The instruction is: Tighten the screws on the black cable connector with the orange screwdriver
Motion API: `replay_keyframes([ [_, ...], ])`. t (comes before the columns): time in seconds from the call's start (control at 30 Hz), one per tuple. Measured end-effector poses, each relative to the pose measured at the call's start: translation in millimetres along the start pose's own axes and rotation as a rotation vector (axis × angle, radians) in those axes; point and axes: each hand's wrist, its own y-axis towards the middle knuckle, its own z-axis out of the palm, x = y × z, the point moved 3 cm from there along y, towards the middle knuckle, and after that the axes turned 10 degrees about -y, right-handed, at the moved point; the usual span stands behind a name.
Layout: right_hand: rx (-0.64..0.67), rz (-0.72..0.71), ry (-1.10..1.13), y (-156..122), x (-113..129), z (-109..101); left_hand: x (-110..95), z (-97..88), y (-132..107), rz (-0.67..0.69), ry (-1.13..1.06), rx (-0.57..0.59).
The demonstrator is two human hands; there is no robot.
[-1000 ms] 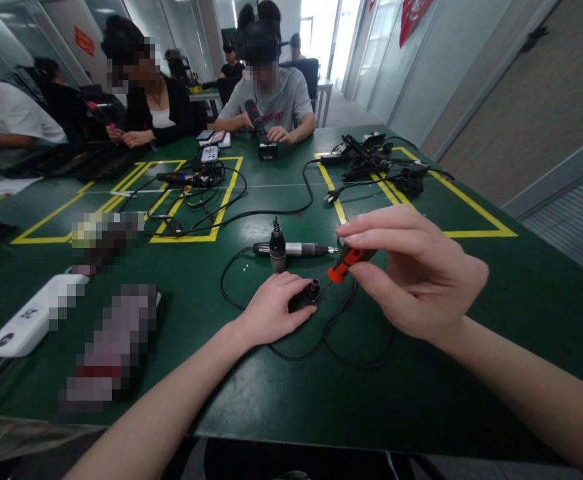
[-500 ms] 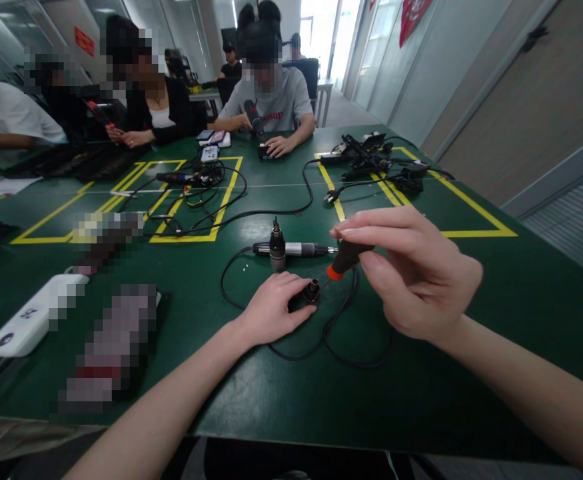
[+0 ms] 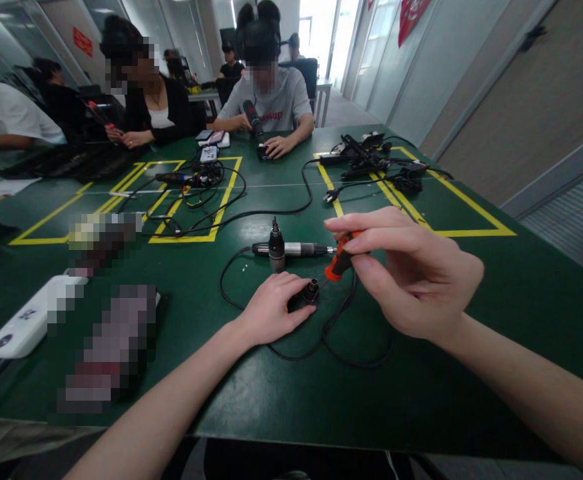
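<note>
My left hand [image 3: 271,307] rests on the green table [image 3: 281,393] and pins down a small black round part [image 3: 307,295] with a metal collar, fingers curled over it. My right hand [image 3: 411,277] pinches an orange-and-black screwdriver [image 3: 338,261] whose tip points down at that part. Just beyond lie a slim metal handpiece [image 3: 294,249] and a short upright black-and-silver piece [image 3: 274,247]. A black cable [image 3: 331,333] loops under both hands.
A white flat device [image 3: 24,323] and blurred items lie at the left. Yellow tape outlines, cables and a plug [image 3: 332,195] cover the middle; a pile of black adapters [image 3: 371,160] sits far right. Several other people work at the far side.
The screwdriver has been turned between my right fingers, showing different amounts of orange on its handle. My left hand stays on the black part.
</note>
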Motion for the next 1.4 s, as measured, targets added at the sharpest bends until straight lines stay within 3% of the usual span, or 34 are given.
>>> replay_keyframes([
  [0.3, -0.075, -0.022, -0.049, -0.4, -2.6, 0.2, 0.4, 0.3, 0.1, -0.004, -0.004, 0.001],
  [0.5, 0.010, 0.038, 0.008, -1.2, -1.3, 1.7, 0.0, 0.5, -0.3, -0.005, -0.014, 0.003],
  [0.83, -0.049, 0.003, -0.099, -1.0, -0.9, -2.3, -0.3, 0.2, 0.6, -0.010, -0.008, 0.002],
  [1.13, 0.027, 0.036, 0.006, -2.4, -3.2, 1.1, 0.6, 0.2, 0.2, -0.006, -0.008, 0.004],
  [1.4, -0.047, 0.015, -0.031, -0.6, -2.7, 0.7, -1.1, -0.6, -0.2, -0.018, -0.010, 0.004],
])
